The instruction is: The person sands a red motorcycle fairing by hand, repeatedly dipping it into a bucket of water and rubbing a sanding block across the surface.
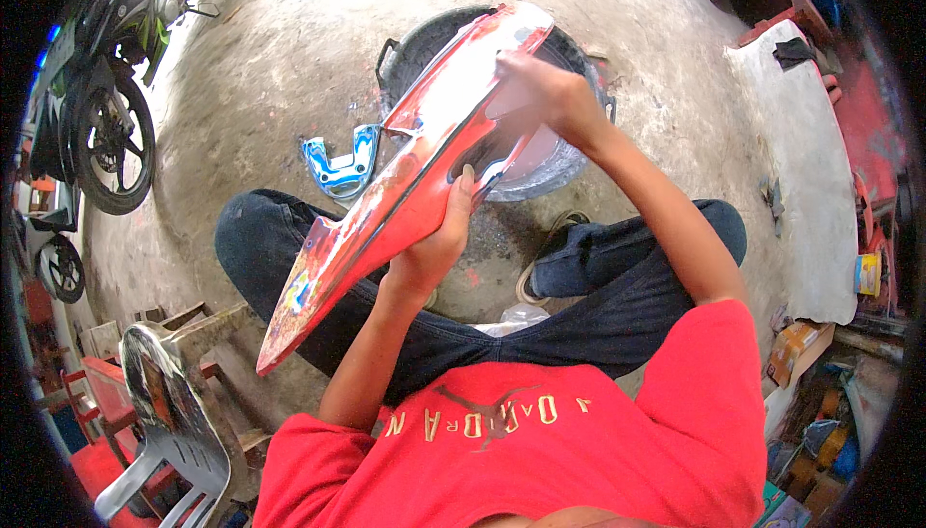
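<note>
A long, pointed red-and-white motorcycle body panel lies slantwise across my lap, its sharp tip low on the left and its broad end over a dark basin. My left hand grips the panel's lower edge near the middle, thumb on top. Against its upper right part rests my right hand; motion smears its fingers, and whether anything is under them is hidden. The panel's surface looks glossy. Beside the basin on the left, a blue-and-white U-shaped part sits on the floor.
My bent legs in dark jeans flank the basin. Motorcycles stand at the far left, and a worn grey plastic chair is near my left side. To the right are a pale sheet-like surface, a cardboard box and clutter.
</note>
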{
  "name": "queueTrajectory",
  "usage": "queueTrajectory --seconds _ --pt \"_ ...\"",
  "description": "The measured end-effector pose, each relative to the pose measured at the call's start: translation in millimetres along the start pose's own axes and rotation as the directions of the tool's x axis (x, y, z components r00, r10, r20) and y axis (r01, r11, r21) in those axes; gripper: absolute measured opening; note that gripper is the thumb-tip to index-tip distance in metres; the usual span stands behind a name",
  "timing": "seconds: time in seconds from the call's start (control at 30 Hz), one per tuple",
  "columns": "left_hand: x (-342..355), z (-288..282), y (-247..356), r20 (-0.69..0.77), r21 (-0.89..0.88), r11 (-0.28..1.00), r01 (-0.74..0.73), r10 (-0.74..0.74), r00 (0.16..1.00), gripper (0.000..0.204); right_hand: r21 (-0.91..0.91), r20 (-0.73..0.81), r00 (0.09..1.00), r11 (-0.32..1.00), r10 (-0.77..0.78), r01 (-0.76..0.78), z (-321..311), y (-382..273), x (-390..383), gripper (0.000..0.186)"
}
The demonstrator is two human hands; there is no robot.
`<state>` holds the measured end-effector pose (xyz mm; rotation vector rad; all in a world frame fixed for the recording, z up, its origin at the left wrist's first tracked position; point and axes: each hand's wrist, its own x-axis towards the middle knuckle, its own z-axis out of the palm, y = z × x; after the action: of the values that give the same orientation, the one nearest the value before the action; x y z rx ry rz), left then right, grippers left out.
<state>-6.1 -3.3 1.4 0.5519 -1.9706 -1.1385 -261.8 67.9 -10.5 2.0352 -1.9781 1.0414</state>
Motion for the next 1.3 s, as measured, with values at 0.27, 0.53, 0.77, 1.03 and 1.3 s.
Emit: queueTrajectory --seconds 0.27,0.53,0.77,1.03,1.3 --pt "-2 -4 -1 0.059 0.081 0.996 -0.046 0.042 0.997 0.030 -0.030 0.040 0.999 0.999 -0.033 0.034 3 -2 7 0.043" --pt "1 -7 -9 0.042 0.060 0.992 -0.114 0.112 0.993 0.031 0.034 0.011 0.987 0.987 -0.160 0.160 1 -37 6 0.041" --pt "2 -11 -2 0.113 0.208 0.970 -0.126 0.104 0.988 0.044 0.070 -0.027 0.993 0.990 -0.117 0.119 5 -55 6 0.049" --pt "-6 -14 -17 0.184 0.575 0.721 -0.386 0.345 0.920 0.027 -0.028 0.000 1.000 1.000 -0.014 0.014 7 -17 4 0.040" --pt "-7 -9 -8 0.159 0.513 0.799 -0.312 0.269 0.950 0.025 -0.085 0.052 0.996 0.994 0.069 -0.065 0 -12 -4 0.041"
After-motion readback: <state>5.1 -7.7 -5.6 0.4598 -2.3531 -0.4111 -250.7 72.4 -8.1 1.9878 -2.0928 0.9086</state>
